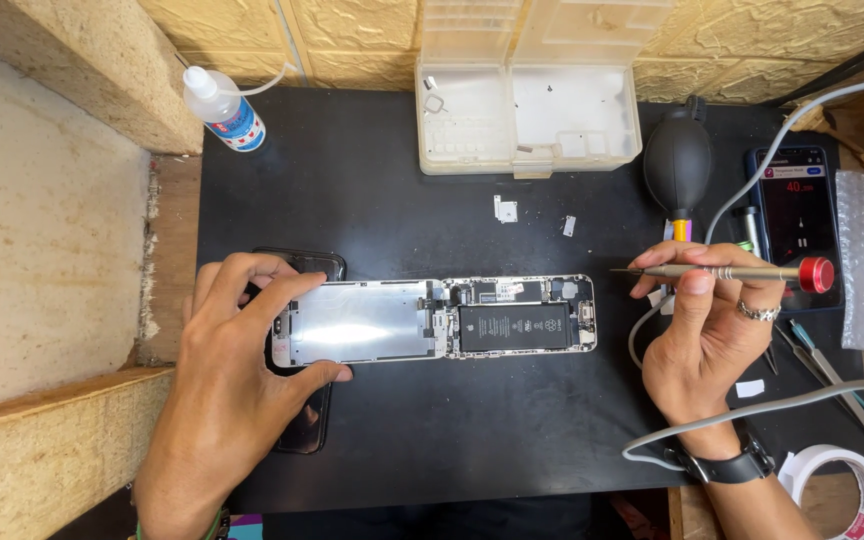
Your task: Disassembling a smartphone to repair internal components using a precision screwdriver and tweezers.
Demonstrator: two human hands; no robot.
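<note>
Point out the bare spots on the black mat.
Bare: mat between squeeze bottle and parts box; front strip between left hand and right hand, below opened phone. Crowded: right edge, around air blower.

Bright, even light falls from above onto the black bench (392, 180), and the view stays sharp nearly everywhere. A white glare spreads across the metal back of the opened screen (357, 322). Shadows under both hands are soft and short. The pale walls at left look slightly washed out, and straight edges bend a little toward the corners
</note>
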